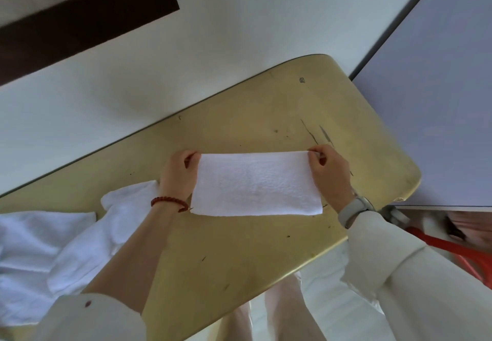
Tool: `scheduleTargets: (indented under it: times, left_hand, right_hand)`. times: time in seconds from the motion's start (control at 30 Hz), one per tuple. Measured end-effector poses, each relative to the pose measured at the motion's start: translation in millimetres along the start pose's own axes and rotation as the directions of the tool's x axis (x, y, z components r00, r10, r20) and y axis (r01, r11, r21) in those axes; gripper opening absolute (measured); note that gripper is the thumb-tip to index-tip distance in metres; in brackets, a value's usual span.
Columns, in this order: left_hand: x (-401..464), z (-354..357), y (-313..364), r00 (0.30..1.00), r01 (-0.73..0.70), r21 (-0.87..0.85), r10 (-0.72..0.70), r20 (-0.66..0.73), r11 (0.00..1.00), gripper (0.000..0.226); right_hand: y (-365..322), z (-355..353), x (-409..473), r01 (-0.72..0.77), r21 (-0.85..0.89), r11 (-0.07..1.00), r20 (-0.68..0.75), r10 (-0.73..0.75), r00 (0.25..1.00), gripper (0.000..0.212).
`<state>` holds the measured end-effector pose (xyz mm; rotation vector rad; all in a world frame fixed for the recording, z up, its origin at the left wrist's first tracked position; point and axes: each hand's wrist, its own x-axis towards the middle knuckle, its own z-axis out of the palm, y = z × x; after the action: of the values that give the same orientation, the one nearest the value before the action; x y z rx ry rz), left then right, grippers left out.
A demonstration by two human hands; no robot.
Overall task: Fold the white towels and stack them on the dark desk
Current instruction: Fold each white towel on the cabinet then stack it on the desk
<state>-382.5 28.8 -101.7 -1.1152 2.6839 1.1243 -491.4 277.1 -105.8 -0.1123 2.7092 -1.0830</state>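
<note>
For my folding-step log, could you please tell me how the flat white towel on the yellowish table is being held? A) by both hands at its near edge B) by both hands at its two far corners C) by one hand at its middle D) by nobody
B: the left hand and right hand each pinch a far corner of the flat white rectangular towel.

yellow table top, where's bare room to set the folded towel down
Bare patches: the yellowish scuffed table nearer than the folded white towel, and beyond it toward the rounded far corner. Crowded: the near-left end, under loose white towels.
</note>
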Motion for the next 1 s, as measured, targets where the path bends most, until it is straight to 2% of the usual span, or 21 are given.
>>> scheduleTargets:
  times: [0.2, 0.4, 0.6, 0.63, 0.7, 0.73, 0.8, 0.87, 0.93, 1.0]
  left_hand:
    - [5, 5, -1, 0.996, 0.072, -0.022, -0.073, -0.043, 0.997, 0.015]
    - [5, 8, -3, 0.996, 0.040, 0.032, -0.037, -0.081, 0.999, 0.015]
    - [9, 11, -4, 0.997, 0.038, 0.137, -0.028, -0.074, 0.990, 0.017]
    - [8, 11, -1, 0.996, 0.048, 0.146, -0.036, -0.082, 0.988, 0.017]
    - [3, 9, 5, 0.990, 0.045, 0.181, -0.019, -0.139, 0.982, 0.020]
    - [-3, 9, 8, 0.983, 0.001, 0.232, 0.042, -0.181, 0.973, 0.020]
    - [-18, 13, 11, 0.945, -0.170, 0.374, 0.259, -0.199, 0.912, 0.019]
    - [-34, 25, 13, 0.897, -0.336, 0.464, 0.429, -0.108, 0.820, 0.024]
    - [-43, 43, 10, 0.884, -0.421, 0.523, 0.464, 0.055, 0.741, 0.036]
    - [-48, 57, 5, 0.897, -0.424, 0.577, 0.411, 0.163, 0.698, 0.046]
  right_hand:
    - [4, 9, 5, 0.020, -0.035, 0.999, -0.040, -0.021, 0.999, 0.016]
    - [7, 13, 4, 0.056, -0.110, 0.992, -0.078, -0.065, 0.995, 0.013]
    - [4, 9, 6, 0.021, -0.099, 0.995, -0.050, -0.026, 0.998, 0.017]
    - [1, 8, 4, 0.055, -0.126, 0.990, -0.082, -0.066, 0.994, 0.018]
    - [-5, 9, -5, 0.200, -0.269, 0.942, -0.160, -0.248, 0.955, 0.022]
    - [-9, 10, -11, 0.280, -0.332, 0.901, -0.170, -0.349, 0.922, 0.026]
    - [-17, 19, -26, 0.403, -0.425, 0.811, -0.079, -0.476, 0.876, 0.035]
    - [-20, 31, -38, 0.461, -0.521, 0.718, 0.069, -0.502, 0.862, 0.043]
    - [-17, 44, -45, 0.447, -0.607, 0.657, 0.174, -0.439, 0.881, 0.047]
    - [-11, 52, -47, 0.388, -0.635, 0.668, 0.202, -0.341, 0.918, 0.048]
